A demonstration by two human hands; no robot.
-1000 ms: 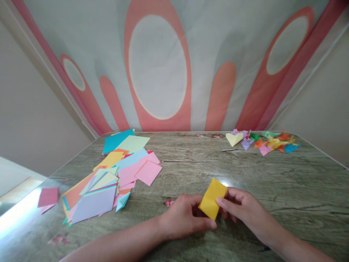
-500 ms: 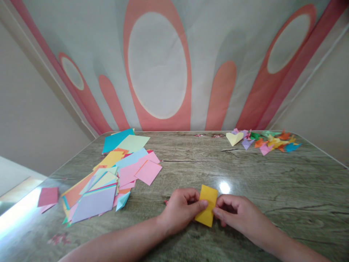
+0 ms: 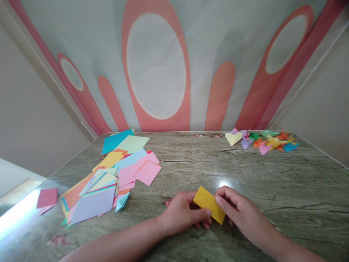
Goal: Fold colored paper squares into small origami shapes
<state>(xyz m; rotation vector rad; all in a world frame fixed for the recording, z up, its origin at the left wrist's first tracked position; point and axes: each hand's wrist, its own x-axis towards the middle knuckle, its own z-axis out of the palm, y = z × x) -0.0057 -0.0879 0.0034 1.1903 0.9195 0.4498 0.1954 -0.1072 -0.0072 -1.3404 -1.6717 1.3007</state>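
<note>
A folded yellow paper (image 3: pixel 208 203), a small rectangle with a crease across it, is held tilted above the near part of the table. My left hand (image 3: pixel 185 213) is closed on its lower left edge, the thumb lying over the front and the fingers behind. On the paper's right side, my right hand (image 3: pixel 234 205) pinches the upper edge between thumb and fingers. The fingertips behind the paper are partly hidden.
Loose coloured paper sheets (image 3: pixel 95 202) are heaped on the left of the wood-patterned table (image 3: pixel 185 174). Two reddish squares (image 3: pixel 47 198) lie at the far left. Folded paper figures (image 3: pixel 272 140) and a pale yellow paper heart (image 3: pixel 233 138) sit at the back right.
The yellow paper has turned from nearly upright to a slant, its right end lower. My right hand has moved up along its edge, and my left thumb sits lower.
</note>
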